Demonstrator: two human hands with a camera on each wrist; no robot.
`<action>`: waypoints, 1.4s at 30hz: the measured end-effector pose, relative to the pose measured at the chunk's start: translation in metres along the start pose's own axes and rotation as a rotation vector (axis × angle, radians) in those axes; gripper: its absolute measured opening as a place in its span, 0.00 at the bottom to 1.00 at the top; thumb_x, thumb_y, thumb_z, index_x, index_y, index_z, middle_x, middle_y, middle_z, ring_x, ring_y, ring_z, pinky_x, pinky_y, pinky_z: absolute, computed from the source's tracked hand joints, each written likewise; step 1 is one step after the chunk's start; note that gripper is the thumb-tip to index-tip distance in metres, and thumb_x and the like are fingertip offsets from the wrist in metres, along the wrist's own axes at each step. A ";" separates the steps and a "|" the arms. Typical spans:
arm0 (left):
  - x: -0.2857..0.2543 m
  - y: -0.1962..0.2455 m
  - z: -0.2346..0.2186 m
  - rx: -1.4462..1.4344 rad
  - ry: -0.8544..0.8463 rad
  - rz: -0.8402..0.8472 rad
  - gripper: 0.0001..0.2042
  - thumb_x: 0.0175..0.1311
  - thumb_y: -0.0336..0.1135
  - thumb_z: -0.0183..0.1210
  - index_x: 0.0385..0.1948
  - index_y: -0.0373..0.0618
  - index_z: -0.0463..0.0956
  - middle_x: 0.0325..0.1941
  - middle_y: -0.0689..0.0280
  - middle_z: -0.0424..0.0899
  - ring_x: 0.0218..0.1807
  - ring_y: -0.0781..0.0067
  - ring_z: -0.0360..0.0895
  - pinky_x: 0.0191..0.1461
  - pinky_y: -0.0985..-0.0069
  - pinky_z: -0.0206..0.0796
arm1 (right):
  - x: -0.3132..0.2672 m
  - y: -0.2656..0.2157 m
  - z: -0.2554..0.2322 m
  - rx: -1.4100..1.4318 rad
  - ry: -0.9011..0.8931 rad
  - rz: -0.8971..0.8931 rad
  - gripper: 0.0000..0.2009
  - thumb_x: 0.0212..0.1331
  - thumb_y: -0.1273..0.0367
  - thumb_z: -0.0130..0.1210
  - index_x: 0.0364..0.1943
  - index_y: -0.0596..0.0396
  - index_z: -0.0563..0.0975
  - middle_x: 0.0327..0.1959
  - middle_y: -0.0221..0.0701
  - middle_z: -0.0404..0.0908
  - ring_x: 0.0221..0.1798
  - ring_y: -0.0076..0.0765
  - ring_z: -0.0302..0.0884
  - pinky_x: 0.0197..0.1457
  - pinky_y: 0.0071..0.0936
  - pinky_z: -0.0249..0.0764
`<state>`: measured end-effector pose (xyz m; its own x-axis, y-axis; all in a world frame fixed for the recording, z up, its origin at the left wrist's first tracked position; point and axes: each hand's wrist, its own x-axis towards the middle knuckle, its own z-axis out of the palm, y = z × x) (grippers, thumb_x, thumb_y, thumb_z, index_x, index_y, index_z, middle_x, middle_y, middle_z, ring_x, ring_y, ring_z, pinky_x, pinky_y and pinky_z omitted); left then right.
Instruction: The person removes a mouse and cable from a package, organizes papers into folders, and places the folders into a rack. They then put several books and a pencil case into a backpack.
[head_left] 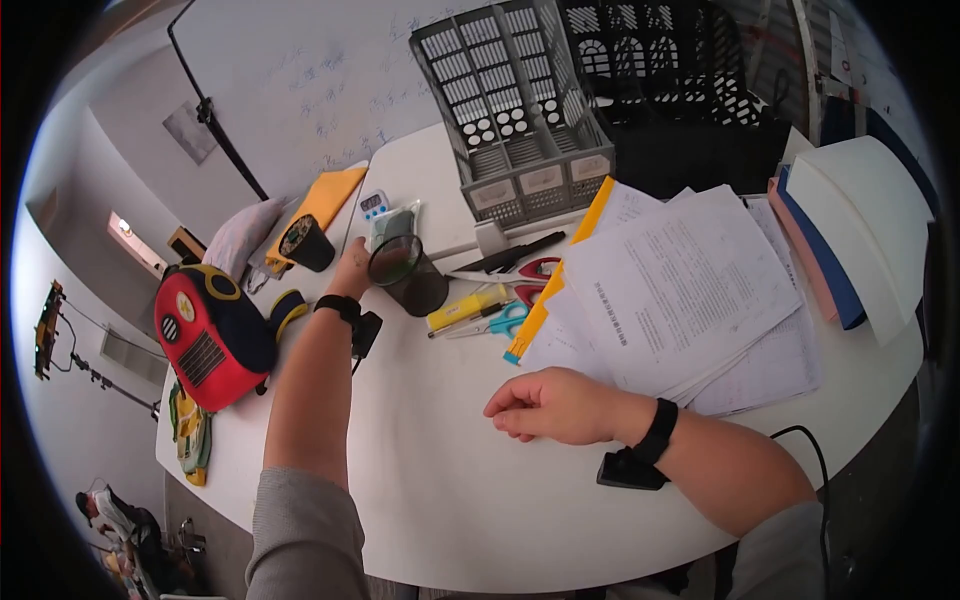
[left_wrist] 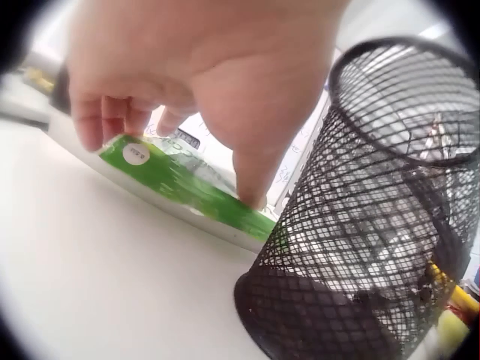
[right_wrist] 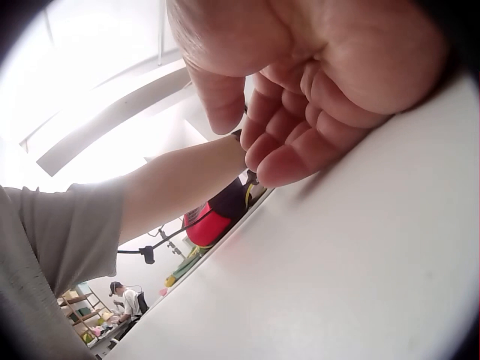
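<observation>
My left hand reaches to the far side of the table, beside a black mesh pen cup. In the left wrist view its fingers and thumb span a flat green plastic packet with a round white sticker, fingers at one end and thumb near the other. From the head view, this packet looks clear and greyish green, lying behind the cup. My right hand rests on the white tabletop on its side, fingers loosely curled around nothing, just in front of the papers.
Scissors, a yellow highlighter-coloured box and pens lie right of the cup. Stacked papers cover the right side. A grey basket stands behind. A red and navy bag, potted plant and small timer are leftward.
</observation>
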<state>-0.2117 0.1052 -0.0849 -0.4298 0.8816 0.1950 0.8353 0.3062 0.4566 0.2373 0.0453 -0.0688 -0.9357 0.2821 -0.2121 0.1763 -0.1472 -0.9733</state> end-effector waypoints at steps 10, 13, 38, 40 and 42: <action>-0.057 0.022 -0.046 -0.779 -0.015 -0.567 0.11 0.60 0.34 0.67 0.40 0.48 0.75 0.35 0.69 0.78 0.32 0.75 0.73 0.32 0.75 0.64 | -0.004 -0.009 0.000 -0.120 -0.037 0.047 0.14 0.71 0.65 0.55 0.54 0.58 0.78 0.42 0.27 0.83 0.42 0.20 0.79 0.52 0.20 0.77; -0.097 0.014 -0.063 -1.053 0.098 -0.370 0.14 0.63 0.30 0.64 0.48 0.50 0.73 0.40 0.73 0.81 0.39 0.77 0.78 0.40 0.76 0.67 | -0.002 -0.002 0.001 -0.084 -0.011 0.007 0.14 0.70 0.64 0.57 0.52 0.58 0.79 0.39 0.26 0.82 0.40 0.19 0.78 0.49 0.20 0.77; -0.267 0.167 -0.009 -1.515 -0.768 -0.184 0.25 0.73 0.42 0.59 0.66 0.40 0.65 0.65 0.62 0.75 0.63 0.69 0.76 0.66 0.66 0.70 | -0.016 -0.005 0.022 0.202 0.176 -0.168 0.18 0.69 0.66 0.60 0.59 0.59 0.74 0.53 0.29 0.80 0.54 0.22 0.76 0.59 0.23 0.74; -0.272 0.163 -0.004 -1.492 -0.747 -0.187 0.21 0.74 0.40 0.56 0.63 0.40 0.69 0.61 0.62 0.78 0.61 0.69 0.77 0.64 0.66 0.71 | -0.017 -0.004 0.023 0.117 0.170 -0.140 0.18 0.69 0.66 0.60 0.58 0.59 0.74 0.53 0.29 0.80 0.55 0.22 0.76 0.59 0.23 0.74; -0.275 0.159 -0.002 -1.517 -0.747 -0.260 0.19 0.75 0.39 0.55 0.62 0.39 0.70 0.60 0.62 0.79 0.61 0.69 0.77 0.64 0.67 0.71 | -0.013 0.000 0.021 0.156 0.182 -0.138 0.20 0.69 0.65 0.60 0.60 0.60 0.73 0.54 0.29 0.79 0.55 0.22 0.76 0.59 0.23 0.73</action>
<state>0.0389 -0.0892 -0.0643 0.1191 0.9663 -0.2283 -0.4646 0.2574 0.8473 0.2433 0.0215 -0.0643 -0.8746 0.4735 -0.1044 -0.0118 -0.2361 -0.9717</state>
